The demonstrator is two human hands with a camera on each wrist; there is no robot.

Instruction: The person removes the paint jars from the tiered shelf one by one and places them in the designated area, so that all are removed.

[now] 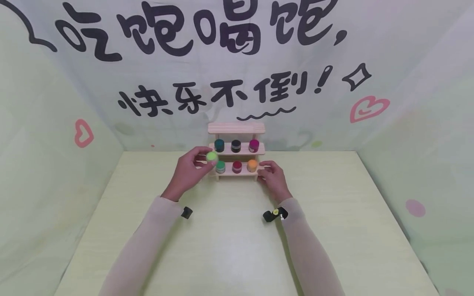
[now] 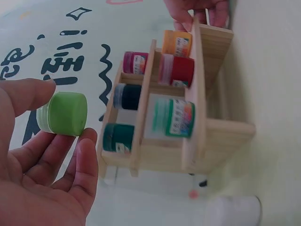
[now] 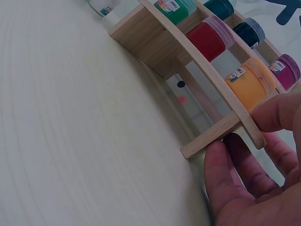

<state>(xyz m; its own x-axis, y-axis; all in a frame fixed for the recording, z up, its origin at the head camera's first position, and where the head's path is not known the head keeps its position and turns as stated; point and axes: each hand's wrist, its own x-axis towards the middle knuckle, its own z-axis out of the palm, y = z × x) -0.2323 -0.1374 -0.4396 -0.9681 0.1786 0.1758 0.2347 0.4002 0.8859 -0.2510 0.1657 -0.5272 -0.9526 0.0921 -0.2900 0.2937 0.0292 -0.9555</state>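
While the left hand (image 1: 189, 167) holds the lime jar (image 1: 212, 156) off the left end of the rack (image 1: 236, 128), the right hand (image 1: 273, 179) grips the rack's right end. The left fingers are bent round the jar, with the thumb on one side and fingertips on the other; the left wrist view shows a gap between the jar and the rack. The right thumb lies at the end of the lower shelf beside the orange jar (image 1: 252, 165), its fingers curled below against the near right leg.

On the lower shelf, from left to right, stand the green jar (image 1: 220, 166), the red jar (image 1: 237, 166) and the orange one. The middle shelf bears the teal jar (image 1: 219, 145), the dark jar (image 1: 235, 146) (nearly black from above) and the magenta jar (image 1: 254, 145). Left of the rack is a white jar (image 2: 235, 210), cut off by the edge in both wrist views.

The rack stands at the far side of the table (image 1: 233, 250), before a wall cloth (image 1: 207, 74) with black lettering. Both sleeves (image 1: 142, 242) are pale, and each wrist wears a black device (image 1: 187, 212).
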